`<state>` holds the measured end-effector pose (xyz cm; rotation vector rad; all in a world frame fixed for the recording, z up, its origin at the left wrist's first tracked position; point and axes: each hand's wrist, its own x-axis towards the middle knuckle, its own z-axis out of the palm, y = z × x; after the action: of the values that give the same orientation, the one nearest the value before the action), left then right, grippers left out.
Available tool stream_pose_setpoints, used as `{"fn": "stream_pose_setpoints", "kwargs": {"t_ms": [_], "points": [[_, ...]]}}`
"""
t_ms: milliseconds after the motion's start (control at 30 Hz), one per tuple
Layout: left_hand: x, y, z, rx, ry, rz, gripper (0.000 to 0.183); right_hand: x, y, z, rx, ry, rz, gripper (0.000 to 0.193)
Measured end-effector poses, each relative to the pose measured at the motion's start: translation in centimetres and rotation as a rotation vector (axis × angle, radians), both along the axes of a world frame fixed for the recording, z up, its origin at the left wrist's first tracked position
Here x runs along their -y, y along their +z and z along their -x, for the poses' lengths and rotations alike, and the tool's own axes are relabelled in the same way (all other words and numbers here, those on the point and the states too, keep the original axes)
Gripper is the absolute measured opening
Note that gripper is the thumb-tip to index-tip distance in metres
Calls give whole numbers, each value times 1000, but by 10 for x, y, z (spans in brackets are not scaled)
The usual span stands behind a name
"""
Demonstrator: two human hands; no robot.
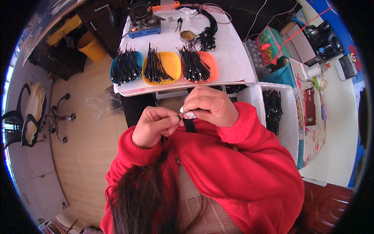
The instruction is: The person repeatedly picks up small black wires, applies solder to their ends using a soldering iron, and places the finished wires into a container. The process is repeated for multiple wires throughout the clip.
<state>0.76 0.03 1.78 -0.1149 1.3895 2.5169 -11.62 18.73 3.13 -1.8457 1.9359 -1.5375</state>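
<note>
Close in front of my chest, both hands meet at the end of a thin black cable with fine bare-looking wires (181, 116). My left hand (156, 124) pinches the cable between thumb and forefinger. My right hand (212, 104) is closed at the wire ends, with white wrapping (190, 115) around a fingertip. Just beyond, on the white table (230, 58), stand a blue dish (139, 57), a yellow dish (173, 64) and an orange dish (212, 69). Each bears a heap of short black cables (156, 66) with small connectors.
Farther back on the table are a blue heater box (145, 32) with a red light, a round tin (187, 36) and a bundle of black cables (208, 33). To my right stands a white foam box (290, 113) holding more cables. An office chair (58, 117) is at left.
</note>
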Motion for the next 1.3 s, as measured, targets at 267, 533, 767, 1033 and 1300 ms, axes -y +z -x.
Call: {"fn": "stream_pose_setpoints", "kwargs": {"t_ms": [267,533,767,1033,1300], "points": [[-12,1,5,-335,208,676,11,-1,-11,1,166,-92,-114,10],[-21,-5,12,-681,416,1236,13,0,-17,-1,882,-71,-215,14],[-22,-4,8,-364,301,824,9,0,-13,-8,-268,-308,24,24],[-33,-12,6,-722,425,1314,8,-7,-26,-8,1012,-9,-316,17],[-19,-5,5,-96,164,339,16,-6,-10,-1,-226,-147,6,25]]}}
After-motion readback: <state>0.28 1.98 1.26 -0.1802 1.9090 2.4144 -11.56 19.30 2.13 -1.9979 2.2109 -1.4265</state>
